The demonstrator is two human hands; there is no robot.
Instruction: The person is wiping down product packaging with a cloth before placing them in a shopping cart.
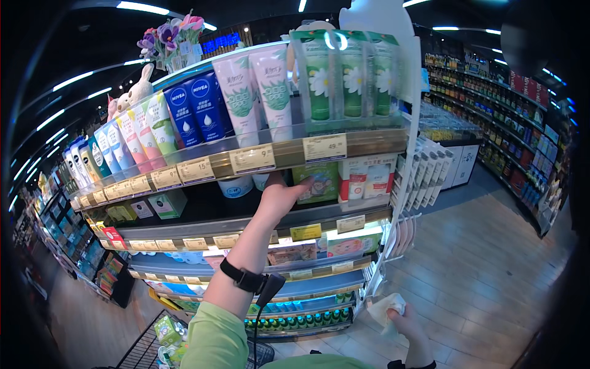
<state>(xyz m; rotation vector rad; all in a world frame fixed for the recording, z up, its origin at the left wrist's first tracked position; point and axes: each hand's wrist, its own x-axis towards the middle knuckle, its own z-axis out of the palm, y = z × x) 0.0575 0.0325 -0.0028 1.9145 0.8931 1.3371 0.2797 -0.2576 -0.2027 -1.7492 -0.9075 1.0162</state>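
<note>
My left hand [282, 193] reaches into the second shelf from the top, its thumb against a green illustrated box [316, 183]. The fingers are hidden under the upper shelf's edge, so their hold is unclear. Just left of them stand a blue-and-white jar [235, 187] and a partly hidden second jar. To the right is a red-and-white boxed set [366, 180]. Low at the right, my right hand [402, 318] holds a crumpled white cloth [386, 312], away from the shelves. A black strap with a device and cable is around my left forearm.
Nivea boxes [198, 108], pink tubes [251, 92] and green daisy packs [352, 76] line the upper shelf above my left hand. A price rail [288, 153] runs below them. A black wire cart [143, 346] with green packages stands lower left. White hanging packs [426, 175] project at the right end.
</note>
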